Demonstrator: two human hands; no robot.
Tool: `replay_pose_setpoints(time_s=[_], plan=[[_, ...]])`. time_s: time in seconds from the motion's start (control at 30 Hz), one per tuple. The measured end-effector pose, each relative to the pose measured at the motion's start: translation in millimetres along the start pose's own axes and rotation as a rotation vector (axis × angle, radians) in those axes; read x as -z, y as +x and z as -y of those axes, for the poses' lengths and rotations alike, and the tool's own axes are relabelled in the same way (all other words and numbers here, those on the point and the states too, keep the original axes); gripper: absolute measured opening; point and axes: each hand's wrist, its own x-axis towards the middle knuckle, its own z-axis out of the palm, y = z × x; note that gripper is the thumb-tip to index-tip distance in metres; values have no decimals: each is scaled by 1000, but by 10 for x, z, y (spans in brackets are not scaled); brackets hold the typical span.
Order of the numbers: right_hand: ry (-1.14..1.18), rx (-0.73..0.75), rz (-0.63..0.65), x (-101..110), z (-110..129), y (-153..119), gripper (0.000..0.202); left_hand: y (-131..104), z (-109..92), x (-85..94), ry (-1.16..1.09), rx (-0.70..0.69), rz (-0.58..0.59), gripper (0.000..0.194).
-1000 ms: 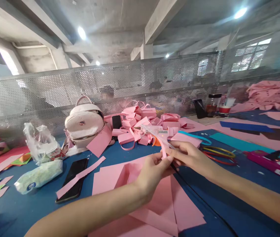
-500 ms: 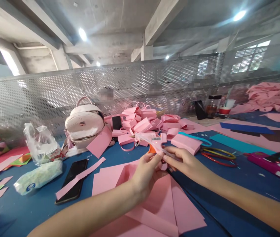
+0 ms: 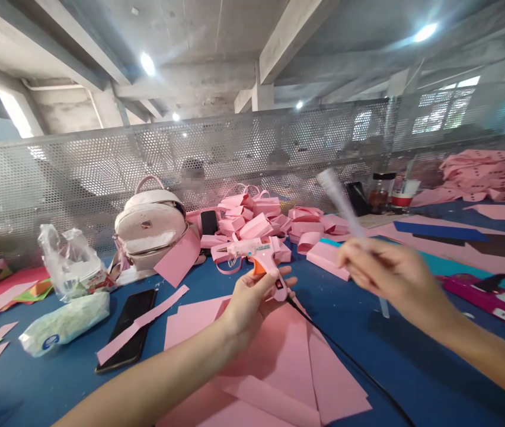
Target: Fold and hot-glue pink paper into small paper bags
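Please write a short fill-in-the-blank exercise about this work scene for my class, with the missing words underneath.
1. The glue gun in the left hand has an ____ trigger.
2. The clear stick is in the ____ hand.
3. A pink strip lies across a black ____.

Missing words: orange; right; phone.

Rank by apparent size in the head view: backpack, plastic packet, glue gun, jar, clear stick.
1. Backpack
2. Plastic packet
3. Glue gun
4. Jar
Clear stick: unsure; long but thin, partly hidden by the right hand.
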Motion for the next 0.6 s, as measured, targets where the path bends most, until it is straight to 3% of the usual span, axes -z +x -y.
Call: replay_pose_setpoints(time_s=[0.13, 0.23, 0.37, 0.6], plan=[[257, 260, -179, 206, 170, 111, 38, 9, -3, 82, 20, 31, 6, 48], [188, 341, -239, 292, 199, 182, 48, 2, -21, 121, 18, 39, 2, 46], [69, 323, -349, 327, 131, 192, 56, 12, -46, 161, 4, 53, -10, 45], [191, 219, -441, 249, 132, 194, 53, -4, -94, 181, -72, 1, 22, 38]])
